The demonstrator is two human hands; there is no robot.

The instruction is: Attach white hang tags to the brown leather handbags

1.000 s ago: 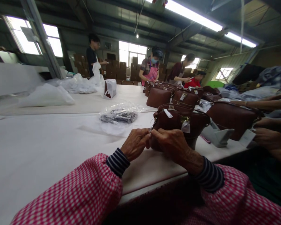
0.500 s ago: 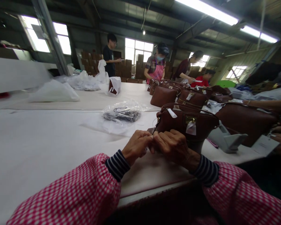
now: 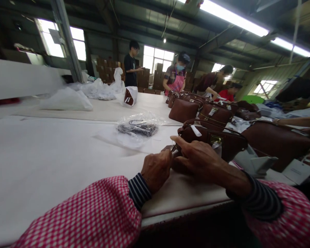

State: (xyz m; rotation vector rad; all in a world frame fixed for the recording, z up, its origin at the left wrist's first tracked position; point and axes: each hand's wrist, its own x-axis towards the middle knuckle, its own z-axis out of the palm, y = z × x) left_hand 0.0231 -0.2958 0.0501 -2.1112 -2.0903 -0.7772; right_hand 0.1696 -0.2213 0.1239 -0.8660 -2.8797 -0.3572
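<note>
Bag [image 3: 206, 135] upright near table [image 3: 74, 148] edge, left hand [image 3: 157, 167] curled at its left end, right hand [image 3: 203, 159] across its front, forefinger [image 3: 180, 141] extended, both grips undeterminable, print on white tag [image 3: 298, 172] further right illegible.

A person in a pink apron [image 3: 176, 84] stands beyond a long white table [image 3: 54, 155], while another in a dark short-sleeved shirt [image 3: 131, 69] stands to the left, near stacked brown cardboard cartons [image 3: 107, 72]. A clear plastic bag of dark, chain-like coils [image 3: 138, 128] lies nearer; translucent white plastic bags [image 3: 99, 90] heap up at far left. Long white fluorescent tubes [image 3: 234, 19] glow overhead at right, above a bright green rounded object [image 3: 253, 100].
</note>
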